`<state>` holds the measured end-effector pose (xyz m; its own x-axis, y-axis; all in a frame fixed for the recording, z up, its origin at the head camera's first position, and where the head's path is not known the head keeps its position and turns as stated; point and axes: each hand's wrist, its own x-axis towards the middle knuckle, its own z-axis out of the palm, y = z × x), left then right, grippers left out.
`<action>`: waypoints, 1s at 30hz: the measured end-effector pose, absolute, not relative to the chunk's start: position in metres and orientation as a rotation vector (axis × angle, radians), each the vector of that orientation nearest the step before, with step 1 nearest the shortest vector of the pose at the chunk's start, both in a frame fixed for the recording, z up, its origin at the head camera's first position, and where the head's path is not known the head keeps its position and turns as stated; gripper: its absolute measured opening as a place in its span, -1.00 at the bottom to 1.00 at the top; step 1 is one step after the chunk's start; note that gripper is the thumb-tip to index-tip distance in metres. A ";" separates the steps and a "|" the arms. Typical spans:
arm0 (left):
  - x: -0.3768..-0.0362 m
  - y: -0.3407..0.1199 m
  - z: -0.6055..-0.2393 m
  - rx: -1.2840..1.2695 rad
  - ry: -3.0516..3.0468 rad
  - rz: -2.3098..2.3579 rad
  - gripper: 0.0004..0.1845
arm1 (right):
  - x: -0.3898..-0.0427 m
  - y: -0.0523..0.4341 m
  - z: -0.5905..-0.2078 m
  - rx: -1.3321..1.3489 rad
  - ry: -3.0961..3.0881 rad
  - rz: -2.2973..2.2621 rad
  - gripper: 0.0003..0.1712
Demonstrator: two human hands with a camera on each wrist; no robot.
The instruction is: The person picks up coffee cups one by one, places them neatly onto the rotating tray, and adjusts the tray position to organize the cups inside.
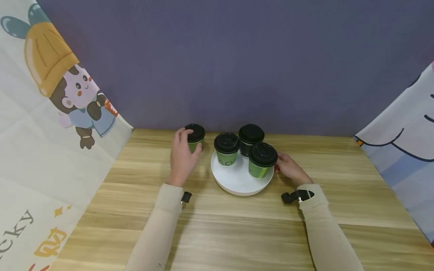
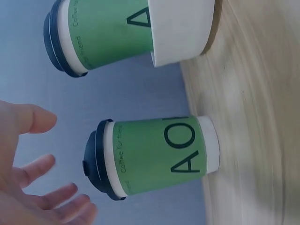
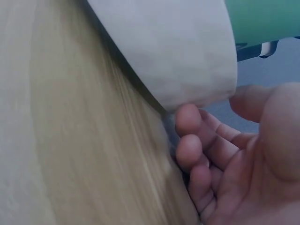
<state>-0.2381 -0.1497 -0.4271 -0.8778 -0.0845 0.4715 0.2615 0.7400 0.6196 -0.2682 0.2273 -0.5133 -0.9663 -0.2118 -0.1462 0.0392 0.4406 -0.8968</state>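
Left hand (image 1: 181, 158), grip spread, nears an upright, lid-up cup (image 1: 195, 137); right hand (image 1: 290, 169), loosely spread, touches tray (image 1: 237, 184).

A light wooden bench (image 1: 237, 233) stands before a purple wall (image 1: 237, 56), flanked by a cartoon-printed cloth (image 1: 44, 124) at left and another printed cloth (image 1: 403, 146) at right.

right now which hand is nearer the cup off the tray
Left. The left hand is right beside the lone cup, fingers spread by its lid, not closed round it. The right hand is across the tray, fingertips at its rim.
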 end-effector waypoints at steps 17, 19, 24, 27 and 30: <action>-0.278 -0.162 -0.428 -0.120 -2.785 -0.783 -0.01 | -0.270 0.233 -0.516 -0.164 2.363 -1.627 -0.69; -0.283 -0.163 -0.430 -0.124 -2.792 -0.796 0.00 | -0.270 0.233 -0.516 -0.159 2.367 -1.632 -0.68; -0.292 -0.166 -0.432 -0.151 -2.817 -0.768 -0.02 | -0.270 0.232 -0.516 -0.150 2.392 -1.627 -0.71; -0.295 -0.166 -0.432 -0.159 -2.838 -0.742 -0.05 | -0.268 0.231 -0.516 -0.160 2.391 -1.634 -0.73; -0.296 -0.165 -0.433 -0.152 -2.844 -0.738 -0.07 | -0.267 0.232 -0.515 -0.163 2.378 -1.646 -0.73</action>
